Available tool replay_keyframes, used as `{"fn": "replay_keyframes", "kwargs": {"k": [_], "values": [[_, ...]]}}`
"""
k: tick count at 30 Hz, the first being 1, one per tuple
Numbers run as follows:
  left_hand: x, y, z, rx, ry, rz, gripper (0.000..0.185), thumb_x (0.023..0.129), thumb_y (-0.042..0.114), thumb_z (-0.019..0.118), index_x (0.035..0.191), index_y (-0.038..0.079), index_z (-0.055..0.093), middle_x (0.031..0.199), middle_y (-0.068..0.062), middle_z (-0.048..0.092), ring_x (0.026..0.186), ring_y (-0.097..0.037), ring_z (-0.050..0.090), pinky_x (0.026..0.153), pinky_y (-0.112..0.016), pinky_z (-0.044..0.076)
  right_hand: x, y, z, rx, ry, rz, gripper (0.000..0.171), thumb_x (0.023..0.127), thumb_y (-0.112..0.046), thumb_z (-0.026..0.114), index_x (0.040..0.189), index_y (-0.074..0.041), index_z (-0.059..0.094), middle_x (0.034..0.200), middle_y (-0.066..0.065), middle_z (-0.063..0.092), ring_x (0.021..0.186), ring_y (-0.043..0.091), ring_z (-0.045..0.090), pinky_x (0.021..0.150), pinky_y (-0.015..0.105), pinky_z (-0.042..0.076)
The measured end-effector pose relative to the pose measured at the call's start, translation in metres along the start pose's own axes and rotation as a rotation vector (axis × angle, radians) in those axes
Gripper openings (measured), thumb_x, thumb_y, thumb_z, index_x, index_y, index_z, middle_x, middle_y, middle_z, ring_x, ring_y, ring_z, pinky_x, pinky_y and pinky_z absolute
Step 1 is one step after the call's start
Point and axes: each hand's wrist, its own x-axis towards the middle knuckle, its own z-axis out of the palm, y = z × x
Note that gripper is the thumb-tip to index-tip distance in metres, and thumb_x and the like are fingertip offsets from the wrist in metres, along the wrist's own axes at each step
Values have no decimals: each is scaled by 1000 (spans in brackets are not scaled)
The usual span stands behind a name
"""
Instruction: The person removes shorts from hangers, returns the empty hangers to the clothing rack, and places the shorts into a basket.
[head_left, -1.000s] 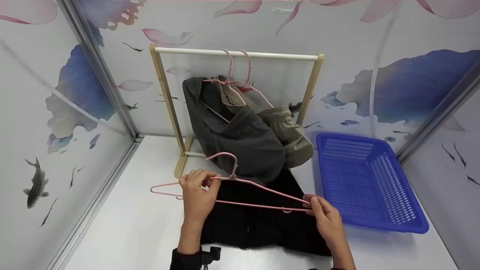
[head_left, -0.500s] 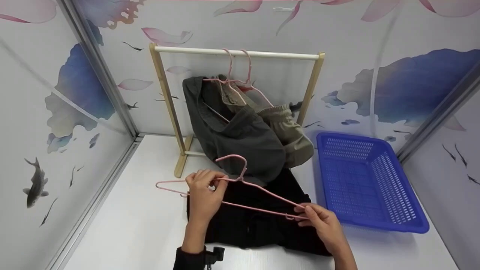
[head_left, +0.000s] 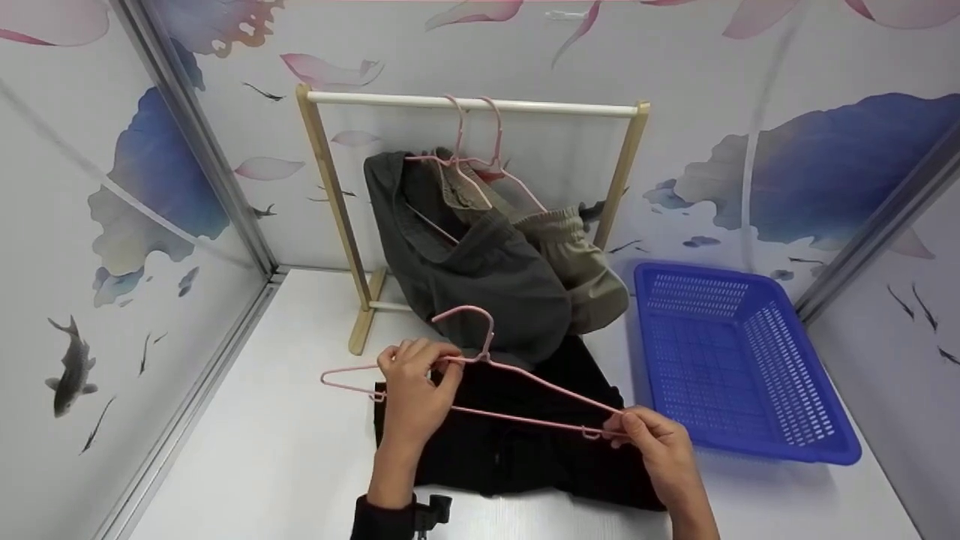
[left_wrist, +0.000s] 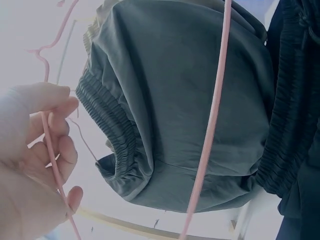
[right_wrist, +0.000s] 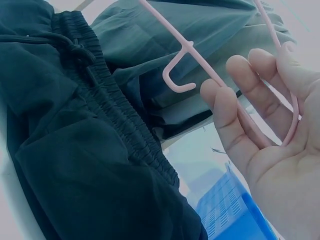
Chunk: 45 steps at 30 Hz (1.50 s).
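A pink clothes hanger is held up between both hands in the head view, its hook pointing up and left. My left hand pinches the hanger's upper arm just left of the hook. At the other end, my right hand grips the right corner, with fingers curled round the bars in the right wrist view. Beneath the hanger lies a black garment on the white table; its gathered elastic waistband and drawstring show in the right wrist view.
Behind stands a wooden clothes rack with a white rail. Dark grey shorts and khaki shorts hang from it on pink hangers. A blue plastic basket sits at the right. Printed wall panels enclose the table.
Both hands and the hanger first shifted a little, the left hand moving right. The right hand slid in slightly, then back out to the hanger's corner. The garments and basket stayed put.
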Motion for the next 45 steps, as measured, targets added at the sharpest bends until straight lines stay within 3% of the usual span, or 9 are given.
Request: {"fn": "replay_keyframes", "kwargs": {"k": [7, 19, 33, 38, 45], "values": [[-3, -1, 1, 63, -7, 17, 10, 86, 7, 79, 94, 10, 76, 86, -2, 67, 87, -22, 61, 97, -59, 32, 0, 2, -1, 18, 25, -36, 26, 105, 6, 49, 89, 15, 67, 83, 11, 74, 77, 14, 71, 69, 27, 59], [-7, -5, 0, 49, -4, -20, 41, 88, 10, 76, 128, 6, 69, 133, -13, 63, 126, -35, 56, 112, -72, 20, -1, -1, -2, 7, 83, -24, 29, 106, 2, 49, 88, 16, 68, 82, 15, 73, 77, 15, 73, 69, 27, 59], [-11, -16, -1, 79, 30, 6, 49, 90, 12, 75, 137, 2, 63, 144, -20, 55, 135, -41, 49, 109, -76, 22, 0, -6, -3, 8, 164, 15, 29, 107, 0, 50, 92, 21, 64, 84, 8, 74, 78, 14, 73, 69, 27, 59], [-10, -19, -3, 97, 26, -15, 52, 91, 12, 75, 140, 2, 62, 148, -21, 52, 138, -39, 47, 112, -74, 21, 1, -11, -3, -3, 181, 38, 32, 108, -4, 49, 93, 20, 64, 84, 8, 74, 77, 15, 73, 69, 27, 59], [-9, -26, -6, 126, 13, -35, 54, 90, 12, 75, 141, 2, 60, 151, -19, 51, 140, -38, 46, 111, -74, 23, 4, -19, -2, 72, 173, 20, 35, 109, -5, 47, 95, 24, 61, 85, 12, 72, 78, 17, 72, 71, 27, 60]]}}
